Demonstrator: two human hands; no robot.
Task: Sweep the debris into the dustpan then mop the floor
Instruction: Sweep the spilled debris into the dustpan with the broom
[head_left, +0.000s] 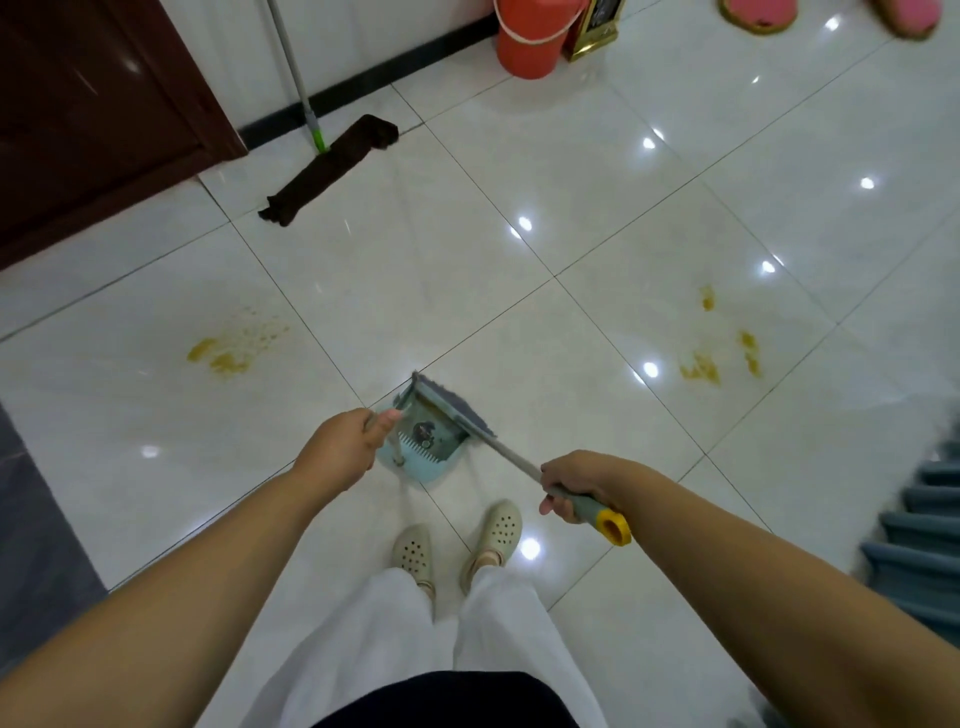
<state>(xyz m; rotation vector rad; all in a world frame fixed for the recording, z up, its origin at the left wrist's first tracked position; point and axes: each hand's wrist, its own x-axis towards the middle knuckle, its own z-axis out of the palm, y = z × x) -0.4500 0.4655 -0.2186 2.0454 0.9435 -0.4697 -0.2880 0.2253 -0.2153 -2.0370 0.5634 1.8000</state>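
A person in white trousers and pale perforated clogs (493, 530) stands on a glossy white tiled floor (597, 218), working a broom (457, 410) against a light blue dustpan (415, 441) just ahead of their feet. The right hand (574, 486) is wrapped around the broom's grey handle near its yellow end cap; the handle's long axis slants from that hand at lower right up and left to the broom head, which lies across the dustpan's open mouth. The left hand (345, 447) grips the dustpan's upright handle, thumb pointing towards the pan. Small dark debris (423, 431) sits inside the pan.

Yellowish stains mark the tiles to the left (228, 353) and right (722, 358) of the dustpan. Farther off, a flat mop (332, 169) with a dark cloth head lies on the floor, its pole leaning towards the wall beside a dark brown door (98, 114). A red bucket (532, 39) stands near the wall.
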